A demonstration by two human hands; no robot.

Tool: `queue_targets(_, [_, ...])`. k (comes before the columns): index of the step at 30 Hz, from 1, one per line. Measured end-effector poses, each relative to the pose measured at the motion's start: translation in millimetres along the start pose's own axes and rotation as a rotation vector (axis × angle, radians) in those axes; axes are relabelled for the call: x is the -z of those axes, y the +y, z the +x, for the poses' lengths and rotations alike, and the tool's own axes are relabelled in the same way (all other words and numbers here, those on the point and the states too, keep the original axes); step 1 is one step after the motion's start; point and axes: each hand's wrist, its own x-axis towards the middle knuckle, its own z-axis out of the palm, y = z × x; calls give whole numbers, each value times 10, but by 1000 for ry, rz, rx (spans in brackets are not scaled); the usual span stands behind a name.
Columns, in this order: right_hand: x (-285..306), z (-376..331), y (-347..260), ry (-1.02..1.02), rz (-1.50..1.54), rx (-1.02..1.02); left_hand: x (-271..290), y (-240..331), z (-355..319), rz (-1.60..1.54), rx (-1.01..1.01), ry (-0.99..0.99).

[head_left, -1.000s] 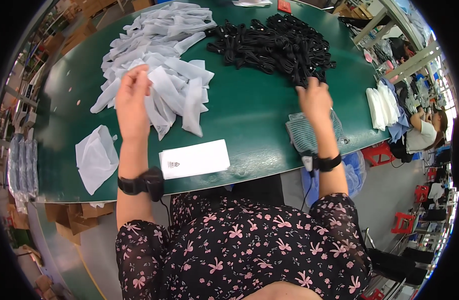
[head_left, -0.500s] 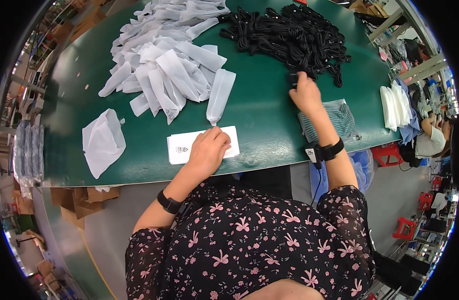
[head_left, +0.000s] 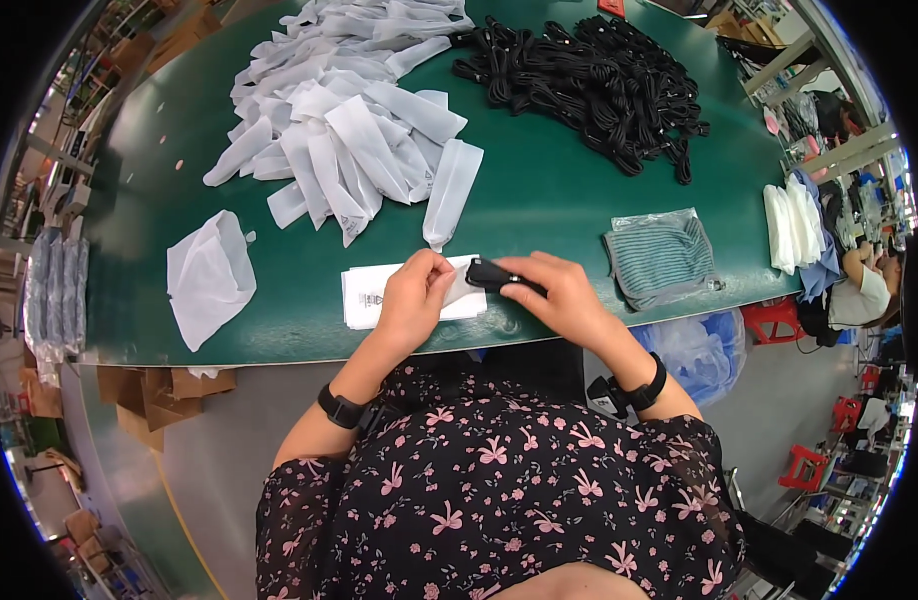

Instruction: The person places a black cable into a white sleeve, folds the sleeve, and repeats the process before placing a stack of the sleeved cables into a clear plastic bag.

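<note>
My right hand (head_left: 557, 292) grips a bundled black cable (head_left: 487, 273), held just right of my left hand. Thumb and fingers of my left hand (head_left: 412, 298) pinch the edge of a frosted white bag (head_left: 460, 287), its end facing the cable. Beneath both lies a stack of flat white bags (head_left: 363, 300) with small dark print, near the table's front edge. One filled bag (head_left: 453, 190) lies just beyond my left hand, at the near edge of a large pile of similar filled bags (head_left: 351, 140). At the far right is a heap of black cables (head_left: 589, 90).
A crumpled white bag (head_left: 209, 280) lies on the green table (head_left: 539, 210) at the left. To the right sits a striped teal cloth in clear plastic (head_left: 661, 258). White folded items (head_left: 791, 228) and a red stool (head_left: 774, 312) are past the right edge, where another person (head_left: 864, 280) shows.
My right hand has come back from the cable heap to my left hand, bringing a black cable. My left hand has lifted the edge of a bag off the stack.
</note>
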Motion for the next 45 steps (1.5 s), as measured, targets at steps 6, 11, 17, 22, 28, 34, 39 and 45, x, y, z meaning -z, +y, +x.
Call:
queue_targets(6, [41,29,-84,-84,-266,114,8,51,44,97,-389,23])
queue_targets(11, [-27,137,-92,-182,256,-321,70,252,73,270,-630,-16])
queue_targets(17, [-49,209,-103,217,96,96,175,412,221,-12,-361,21])
queue_targets(22, [28,381,-263,302,111,341,311,531,403,-96,-311,44])
queue_targets(28, [153,783,-116,368,308,298,543,620,688,-514,-155,0])
queue_targets(34, [108,1409,277,172,99,-352,1081,293,1147,-694,-104,95])
queue_targets(39, [-15,1635,640,-114,184,-316,1132,-184,1240,-656,-57,259])
queue_targets(45, [37,1993,372,189,50,104,1071,43,851,515,-484,265])
